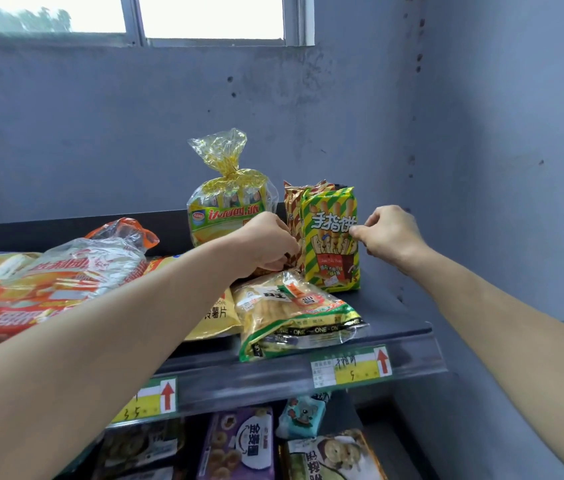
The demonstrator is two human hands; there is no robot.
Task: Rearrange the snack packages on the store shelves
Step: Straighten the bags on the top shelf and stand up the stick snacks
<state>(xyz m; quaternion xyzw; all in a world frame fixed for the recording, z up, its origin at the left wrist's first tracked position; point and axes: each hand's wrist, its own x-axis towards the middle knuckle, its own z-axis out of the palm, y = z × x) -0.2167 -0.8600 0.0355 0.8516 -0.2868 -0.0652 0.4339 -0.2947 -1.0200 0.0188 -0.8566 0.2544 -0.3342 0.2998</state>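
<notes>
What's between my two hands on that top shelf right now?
Head view: an upright green-and-yellow striped biscuit pack, with brown striped packs behind it, stands between the left hand and right hand.

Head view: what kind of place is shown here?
Probably a small shop: snack packs, like the striped biscuit pack, stand on a dark shelf whose front rail carries price tags with red arrows.

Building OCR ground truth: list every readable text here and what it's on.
"手指饼": green-and-yellow striped packet
"ONE", repeated: black band on cracker bag
"薯片": yellow chip bag
"5", handwritten: right price tag
"3 5", handwritten: left price tag
Too blurred: brown striped packet, tied bread bag, red bag, lower-shelf packs, tag small print.
</notes>
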